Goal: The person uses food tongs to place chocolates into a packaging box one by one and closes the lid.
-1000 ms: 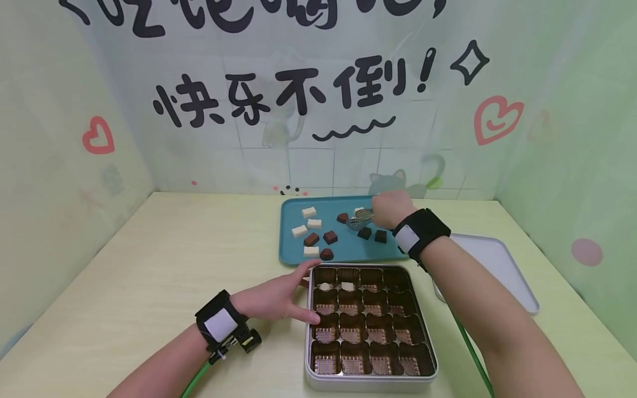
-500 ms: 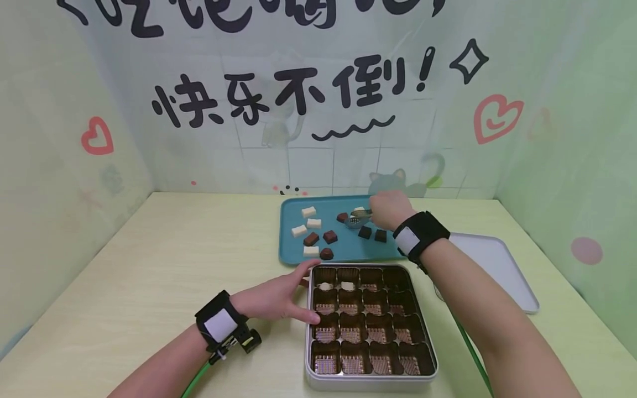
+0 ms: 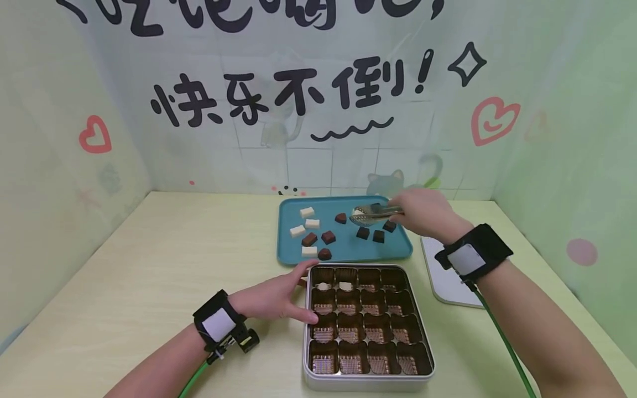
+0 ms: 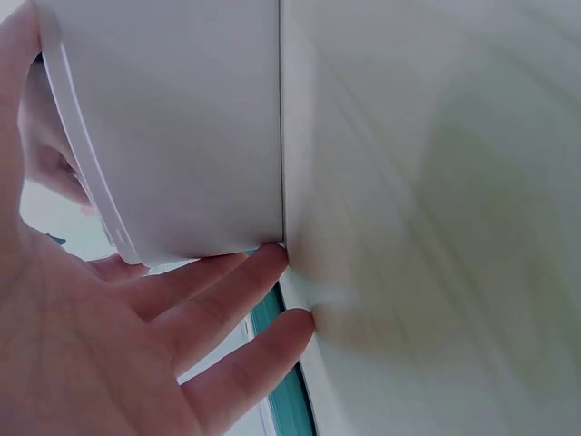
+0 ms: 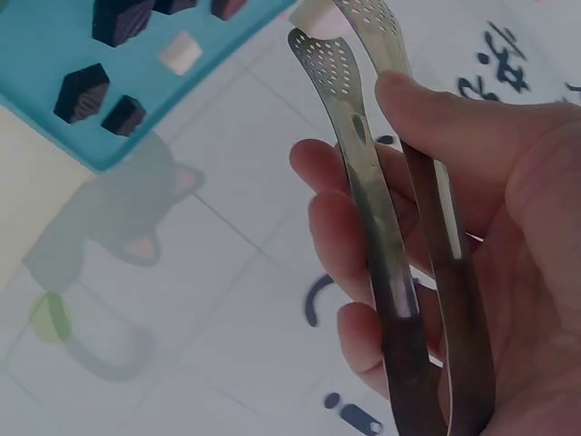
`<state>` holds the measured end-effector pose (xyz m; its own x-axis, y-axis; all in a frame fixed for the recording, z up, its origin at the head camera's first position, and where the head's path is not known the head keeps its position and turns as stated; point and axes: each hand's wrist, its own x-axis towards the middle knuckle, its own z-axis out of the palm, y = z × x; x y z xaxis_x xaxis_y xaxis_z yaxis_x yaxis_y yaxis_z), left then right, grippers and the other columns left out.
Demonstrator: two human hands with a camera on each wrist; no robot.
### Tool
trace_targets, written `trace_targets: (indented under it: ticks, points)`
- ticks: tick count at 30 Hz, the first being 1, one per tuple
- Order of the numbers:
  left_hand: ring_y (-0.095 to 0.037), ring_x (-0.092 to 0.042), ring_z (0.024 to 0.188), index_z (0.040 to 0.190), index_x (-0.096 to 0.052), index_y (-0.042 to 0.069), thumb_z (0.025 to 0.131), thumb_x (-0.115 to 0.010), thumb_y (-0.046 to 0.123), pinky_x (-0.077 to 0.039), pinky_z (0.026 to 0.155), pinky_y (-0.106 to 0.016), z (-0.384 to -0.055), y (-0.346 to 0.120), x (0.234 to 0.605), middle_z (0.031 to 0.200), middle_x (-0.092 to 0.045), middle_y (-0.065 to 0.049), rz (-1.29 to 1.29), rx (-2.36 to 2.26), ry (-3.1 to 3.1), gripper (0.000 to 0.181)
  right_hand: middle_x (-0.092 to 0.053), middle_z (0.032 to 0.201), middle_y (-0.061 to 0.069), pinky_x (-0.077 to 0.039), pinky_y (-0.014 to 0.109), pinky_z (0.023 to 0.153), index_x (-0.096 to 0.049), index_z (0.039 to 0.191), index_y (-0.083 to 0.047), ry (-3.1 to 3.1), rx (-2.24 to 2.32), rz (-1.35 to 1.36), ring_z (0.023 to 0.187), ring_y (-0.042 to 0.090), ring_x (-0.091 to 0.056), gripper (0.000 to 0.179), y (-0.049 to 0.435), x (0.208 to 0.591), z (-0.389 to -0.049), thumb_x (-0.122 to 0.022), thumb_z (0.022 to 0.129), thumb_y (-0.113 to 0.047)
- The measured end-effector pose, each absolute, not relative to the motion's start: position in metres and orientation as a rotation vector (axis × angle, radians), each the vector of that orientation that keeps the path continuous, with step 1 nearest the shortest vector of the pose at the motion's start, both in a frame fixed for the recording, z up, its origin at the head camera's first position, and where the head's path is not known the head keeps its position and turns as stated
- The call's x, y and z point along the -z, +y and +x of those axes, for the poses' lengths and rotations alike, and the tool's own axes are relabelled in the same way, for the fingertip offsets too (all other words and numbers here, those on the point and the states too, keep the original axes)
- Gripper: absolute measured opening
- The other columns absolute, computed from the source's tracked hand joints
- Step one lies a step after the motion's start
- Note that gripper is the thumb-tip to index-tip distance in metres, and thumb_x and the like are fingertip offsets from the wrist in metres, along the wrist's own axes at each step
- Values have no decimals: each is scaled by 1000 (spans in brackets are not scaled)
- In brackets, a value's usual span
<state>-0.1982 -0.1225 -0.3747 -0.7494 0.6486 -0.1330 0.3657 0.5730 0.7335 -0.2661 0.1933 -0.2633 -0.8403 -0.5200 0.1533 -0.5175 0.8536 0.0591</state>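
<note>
My right hand (image 3: 430,214) grips metal tongs (image 5: 368,195) with perforated tips. Between those tips sits a white chocolate piece (image 5: 315,16), close over the blue tray (image 3: 291,257). On that tray lie white pieces (image 3: 307,212), brown chocolates (image 3: 309,239) and dark ones (image 3: 378,236). In front of it stands a square metal tin (image 3: 368,382) with a brown compartment insert (image 3: 350,312). Two back-row compartments hold white pieces (image 3: 345,286). My left hand (image 3: 271,296) rests against the tin's left side, thumb on the rim, fingers spread near the far corner.
A white tray (image 3: 448,283) lies on the table at the right, partly covered by my right arm. Green cables (image 3: 502,331) run from both wrist cameras. A printed curtain (image 3: 308,166) hangs right behind the blue tray.
My right hand has moved right and toward me with the tongs, baring dark chocolates at the blue tray's right side. The left hand and the tin stay in place.
</note>
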Motion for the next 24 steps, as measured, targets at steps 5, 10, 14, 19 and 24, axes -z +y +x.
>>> trace_targets:
  ticks: [5, 10, 14, 19, 24]
  points:
    - [-30, -50, 124, 156, -6, 15, 80, -78, 46, -39, 102, -44, -198, -123, 375, 148, -36, -23, 822, -993, 2421, 109, -56, 66, -6, -35, 30, 46, -69, 85, -17, -2828, 35, 872, 54, 12, -46, 6, 203, 252, -240, -74, 87, -18]
    - [-29, -51, 123, 156, -5, 15, 80, -77, 46, -39, 102, -44, -198, -122, 374, 149, -34, -23, 821, -996, 2417, 109, -62, 73, -10, -38, 29, 46, -70, 92, -19, -2775, 43, 976, 56, 8, -49, 12, 211, 242, -213, -78, 83, -19]
    - [-26, -51, 122, 156, -5, 16, 80, -77, 46, -38, 103, -44, -199, -122, 372, 153, -28, -21, 824, -999, 2410, 109, -64, 76, -11, -43, 30, 49, -70, 92, -20, -2767, 84, 1053, 59, 7, -55, 15, 210, 237, -198, -80, 81, -20]
    - [-29, -47, 127, 157, -2, 18, 81, -76, 46, -36, 105, -46, -198, -123, 373, 157, -19, -20, 841, -1002, 2401, 110, -56, 68, -11, -44, 30, 51, -68, 83, -19, -2769, 217, 1113, 59, 8, -53, 13, 197, 238, -187, -80, 80, -19]
    - [-31, -37, 135, 157, -4, 18, 81, -76, 46, -33, 108, -47, -197, -122, 372, 158, -19, -17, 837, -1001, 2396, 109, -45, 60, -9, -43, 30, 50, -57, 70, -21, -2782, 415, 1100, 55, 9, -47, 26, 185, 240, -182, -82, 79, -20]
